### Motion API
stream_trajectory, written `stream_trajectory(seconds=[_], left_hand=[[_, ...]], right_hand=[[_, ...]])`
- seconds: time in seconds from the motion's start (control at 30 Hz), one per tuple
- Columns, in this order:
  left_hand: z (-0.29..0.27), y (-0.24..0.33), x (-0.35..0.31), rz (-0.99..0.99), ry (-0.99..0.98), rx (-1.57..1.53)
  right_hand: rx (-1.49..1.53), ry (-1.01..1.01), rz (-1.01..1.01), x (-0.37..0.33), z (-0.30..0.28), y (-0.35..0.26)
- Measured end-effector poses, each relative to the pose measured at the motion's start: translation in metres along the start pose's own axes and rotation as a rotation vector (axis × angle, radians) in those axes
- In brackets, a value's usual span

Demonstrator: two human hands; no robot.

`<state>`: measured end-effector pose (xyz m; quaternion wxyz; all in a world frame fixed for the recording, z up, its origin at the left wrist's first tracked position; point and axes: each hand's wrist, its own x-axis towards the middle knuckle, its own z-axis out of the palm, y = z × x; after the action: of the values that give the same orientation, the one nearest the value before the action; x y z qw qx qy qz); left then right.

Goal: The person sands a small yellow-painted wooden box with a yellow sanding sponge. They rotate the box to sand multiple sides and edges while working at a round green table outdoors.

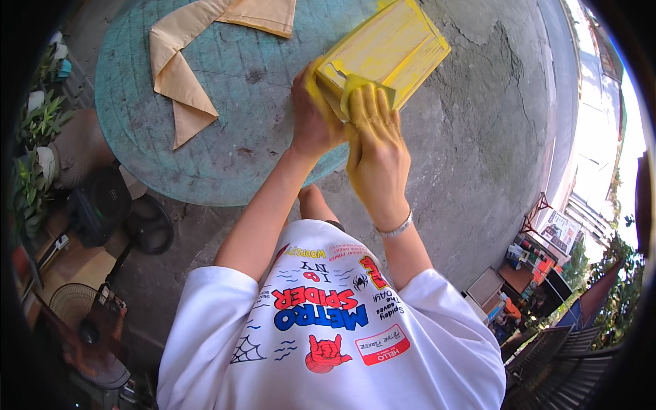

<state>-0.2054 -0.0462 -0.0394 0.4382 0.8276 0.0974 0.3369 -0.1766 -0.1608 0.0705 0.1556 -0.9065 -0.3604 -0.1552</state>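
A yellow painted wooden box [389, 48], its paint worn pale in streaks, sits tilted at the right edge of the round table. My left hand [314, 113] is closed round its near left corner, with yellow dust over the fingers. Against the box's near end my right hand [374, 130] presses a small yellow-green piece of sandpaper [352, 87], fingers together and stretched over it. The right hand is coated in yellow dust too. The sandpaper's underside and the tips of my left fingers are hidden.
The worn turquoise table [239, 150] carries a long folded strip of beige sheet [179, 72] at its far left. Cracked concrete floor [471, 130] lies to the right. A black chair-like object [102, 205], a fan [78, 307] and plants [37, 130] stand at the left.
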Motion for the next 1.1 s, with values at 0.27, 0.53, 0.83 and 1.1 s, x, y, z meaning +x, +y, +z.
stream_trajectory(seconds=[0.27, 0.53, 0.83, 1.1], left_hand=[[0.006, 0.006, -0.001, 0.019, -0.051, -0.069], [-0.062, 0.021, -0.006, 0.174, -0.131, 0.207], [-0.080, 0.084, 0.025, 0.266, -0.563, 0.586], [-0.018, 0.100, 0.085, 0.290, -0.680, 0.543]], right_hand=[[0.889, 0.058, 0.584, 0.125, 0.028, 0.241], [1.170, 0.458, 1.408, -0.204, 0.116, 0.251], [0.129, -0.653, 1.686, -0.570, 0.087, 0.161], [0.273, -0.348, 1.434, -0.440, 0.122, 0.206]])
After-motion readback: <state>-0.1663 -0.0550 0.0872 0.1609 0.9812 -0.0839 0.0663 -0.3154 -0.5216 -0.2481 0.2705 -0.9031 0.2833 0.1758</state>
